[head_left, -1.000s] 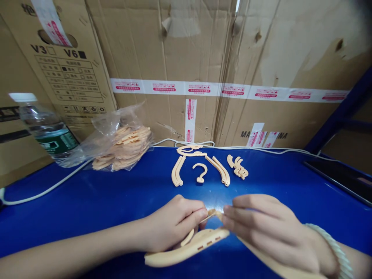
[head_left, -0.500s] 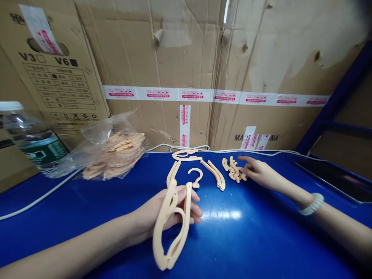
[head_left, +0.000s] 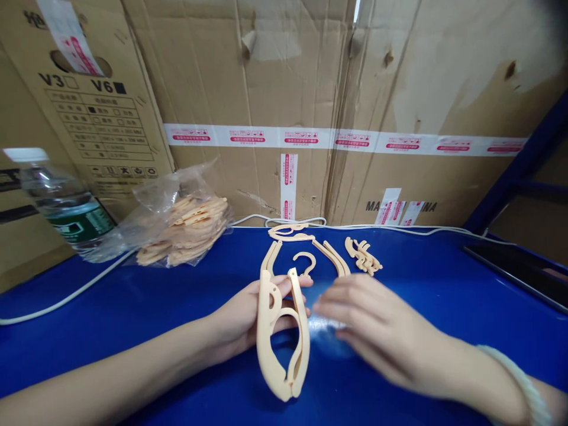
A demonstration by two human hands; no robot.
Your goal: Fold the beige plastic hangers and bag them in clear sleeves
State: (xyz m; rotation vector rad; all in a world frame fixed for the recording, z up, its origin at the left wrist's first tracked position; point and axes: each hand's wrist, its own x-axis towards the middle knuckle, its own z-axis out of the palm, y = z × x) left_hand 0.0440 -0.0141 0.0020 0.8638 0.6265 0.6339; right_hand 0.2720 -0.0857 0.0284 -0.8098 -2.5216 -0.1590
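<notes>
Cream-coloured plastic makes up the looped frame (head_left: 265,343) at the near middle of the blue worktop (head_left: 199,390), held in the left hand (head_left: 244,313) with thumb and fingers closed round its far part. The right hand (head_left: 381,325) is just to the right of it, fingers bent and blurred; whether they grip anything I cannot tell. Beyond the hands lie a hook (head_left: 313,264), a pair of curved arms (head_left: 336,258) to its right, another curved piece (head_left: 270,258) to its left, and a second frame (head_left: 293,238) farther back. A cluster of small parts (head_left: 364,258) lies to the far right. At the far left, a clear bag (head_left: 189,228) of similar pieces sits beside a water bottle (head_left: 82,222).
</notes>
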